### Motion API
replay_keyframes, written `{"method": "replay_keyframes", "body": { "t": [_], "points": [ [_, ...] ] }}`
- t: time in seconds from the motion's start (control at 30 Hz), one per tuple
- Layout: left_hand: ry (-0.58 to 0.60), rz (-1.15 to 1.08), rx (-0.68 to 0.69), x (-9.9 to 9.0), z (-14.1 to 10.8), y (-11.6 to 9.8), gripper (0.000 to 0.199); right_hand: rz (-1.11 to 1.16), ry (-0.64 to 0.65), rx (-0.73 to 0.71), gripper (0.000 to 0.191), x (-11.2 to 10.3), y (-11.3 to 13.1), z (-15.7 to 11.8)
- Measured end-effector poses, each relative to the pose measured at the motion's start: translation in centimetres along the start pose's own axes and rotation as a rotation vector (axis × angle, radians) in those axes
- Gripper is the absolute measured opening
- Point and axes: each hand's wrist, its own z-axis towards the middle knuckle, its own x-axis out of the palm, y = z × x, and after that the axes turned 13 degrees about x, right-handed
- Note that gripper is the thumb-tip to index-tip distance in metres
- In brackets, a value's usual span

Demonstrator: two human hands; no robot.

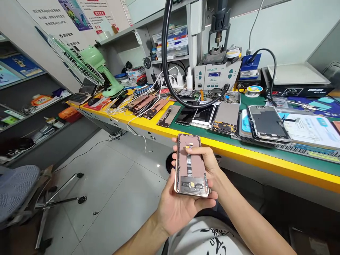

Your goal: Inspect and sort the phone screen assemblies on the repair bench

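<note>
A phone screen assembly [196, 163] is held in front of me, its pinkish back facing up. A dark flex cable [189, 166] runs down its middle to a black section at the lower end. My left hand [180, 209] grips the lower end from beneath, thumb along the left edge and fingertips at the right. My right hand [208, 159] wraps behind the upper part, fingertips showing past the left edge. Its thumb presses on the cable near a small yellow connector. The underside of the assembly is hidden.
The yellow-edged bench [239, 148] carries several phone screens [225, 117], a stack of pinkish panels [143, 104] and a soldering station [212, 78]. A thick black hose [165, 53] arches over it. A green fan [90, 60] stands left; an office chair [18, 191] is on the floor.
</note>
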Motion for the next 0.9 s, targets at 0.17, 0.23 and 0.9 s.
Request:
{"method": "replay_keyframes", "body": {
  "t": [0.17,0.23,0.9],
  "points": [
    [-0.018,0.013,0.032,0.0,0.0,0.3,0.078,0.006,-0.027,0.002,0.039,-0.1,-0.2,0.1],
    [-0.02,0.023,0.04,0.1,0.0,0.3,0.077,0.009,-0.037,0.005,0.04,-0.1,-0.2,0.1],
    [-0.492,0.525,0.138,1.4,-0.5,-3.7,0.022,-0.19,-0.264,-0.118,0.03,2.0,-1.1,1.1]
  ]
}}
